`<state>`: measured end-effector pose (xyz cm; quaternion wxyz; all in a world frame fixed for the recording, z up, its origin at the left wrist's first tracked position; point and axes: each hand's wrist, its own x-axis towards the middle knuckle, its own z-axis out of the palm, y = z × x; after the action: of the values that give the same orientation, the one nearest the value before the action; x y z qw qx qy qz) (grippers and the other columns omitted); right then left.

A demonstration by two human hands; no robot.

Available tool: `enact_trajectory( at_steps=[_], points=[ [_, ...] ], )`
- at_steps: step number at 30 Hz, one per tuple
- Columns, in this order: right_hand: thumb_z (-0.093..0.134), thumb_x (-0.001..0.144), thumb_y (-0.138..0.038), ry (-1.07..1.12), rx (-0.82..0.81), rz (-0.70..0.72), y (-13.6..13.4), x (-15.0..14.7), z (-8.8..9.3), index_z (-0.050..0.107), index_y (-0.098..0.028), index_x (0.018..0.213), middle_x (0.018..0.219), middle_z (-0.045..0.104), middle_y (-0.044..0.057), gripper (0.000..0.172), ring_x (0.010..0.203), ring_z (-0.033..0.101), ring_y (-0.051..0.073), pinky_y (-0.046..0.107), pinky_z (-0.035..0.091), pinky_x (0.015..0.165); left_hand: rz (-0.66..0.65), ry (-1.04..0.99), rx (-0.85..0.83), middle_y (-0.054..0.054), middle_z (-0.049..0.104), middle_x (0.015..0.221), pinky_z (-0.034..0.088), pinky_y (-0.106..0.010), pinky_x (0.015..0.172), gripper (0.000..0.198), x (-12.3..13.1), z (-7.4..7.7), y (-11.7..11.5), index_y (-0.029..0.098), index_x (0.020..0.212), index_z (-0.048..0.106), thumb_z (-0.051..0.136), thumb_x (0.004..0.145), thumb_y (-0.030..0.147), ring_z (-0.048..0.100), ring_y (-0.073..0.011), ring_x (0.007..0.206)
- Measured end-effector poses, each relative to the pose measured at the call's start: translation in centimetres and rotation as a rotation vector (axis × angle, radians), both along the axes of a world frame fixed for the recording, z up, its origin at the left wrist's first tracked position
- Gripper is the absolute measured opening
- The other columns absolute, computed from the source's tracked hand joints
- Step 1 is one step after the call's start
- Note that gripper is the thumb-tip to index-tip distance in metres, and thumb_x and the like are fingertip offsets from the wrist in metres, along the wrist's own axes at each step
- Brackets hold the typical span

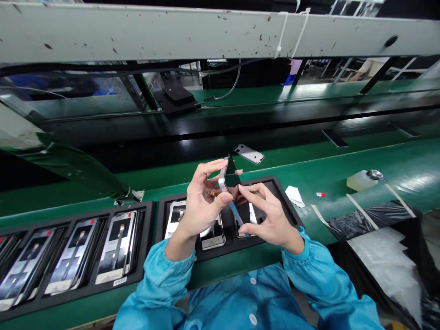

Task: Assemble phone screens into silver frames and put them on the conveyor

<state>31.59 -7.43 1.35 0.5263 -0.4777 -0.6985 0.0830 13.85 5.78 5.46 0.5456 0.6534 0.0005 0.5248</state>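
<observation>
Between my hands a dark, glossy phone screen (pixel 233 178) with a silvery edge is held tilted above the bench. My left hand (pixel 205 197) grips its upper left side, fingers behind and thumb on the near edge. An orange flex cable (pixel 213 194) shows by the left palm. My right hand (pixel 266 211) pinches the lower right side, where a bluish strip (pixel 235 211) runs along the edge. Below the hands lies a black foam tray (pixel 228 250) with several phone panels (pixel 212 236) in its slots, partly hidden by my hands.
Another black tray (pixel 148 229) at left holds stacked phone panels (pixel 118 243). Past my hands lies a pale phone frame (pixel 249 154). To the right are white paper (pixel 294 196), a small red-and-white piece (pixel 321 194) and a bottle with a metal top (pixel 362 180). A beam (pixel 206 34) crosses above.
</observation>
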Motion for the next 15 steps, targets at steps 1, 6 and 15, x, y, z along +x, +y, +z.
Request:
enact_trajectory(
  at_steps=[1, 6, 15],
  points=[
    [0.088, 0.095, -0.07, 0.002, 0.014, 0.006, 0.03, 0.02, -0.05, 0.06, -0.031, 0.172, 0.134, 0.069, 0.015, 0.09, 0.122, 0.076, 0.034, 0.056, 0.073, 0.106, 0.002, -0.001, 0.004, -0.009, 0.071, 0.144, 0.076, -0.04, 0.091, 0.052, 0.01, -0.04, -0.02, 0.032, 0.141, 0.077, 0.092, 0.097, 0.053, 0.087, -0.0282, 0.108],
    [0.09, 0.096, -0.065, -0.007, 0.042, 0.015, 0.05, 0.02, -0.16, 0.058, -0.032, 0.173, 0.137, 0.069, 0.015, 0.09, 0.126, 0.076, 0.034, 0.055, 0.071, 0.108, 0.018, 0.001, 0.015, -0.011, 0.072, 0.145, 0.075, -0.047, 0.099, 0.053, 0.15, -0.3, -0.25, 0.032, 0.143, 0.076, 0.092, 0.097, 0.053, 0.087, -0.0292, 0.111],
    [0.097, 0.091, -0.06, 0.044, 0.024, 0.028, 0.42, 0.02, -0.78, 0.065, -0.033, 0.168, 0.137, 0.069, 0.015, 0.088, 0.127, 0.076, 0.034, 0.056, 0.072, 0.108, 0.024, 0.006, -0.003, -0.01, 0.073, 0.145, 0.072, -0.047, 0.107, 0.052, 0.06, -0.18, -0.34, 0.033, 0.142, 0.077, 0.092, 0.097, 0.053, 0.087, -0.0267, 0.112]
  ],
)
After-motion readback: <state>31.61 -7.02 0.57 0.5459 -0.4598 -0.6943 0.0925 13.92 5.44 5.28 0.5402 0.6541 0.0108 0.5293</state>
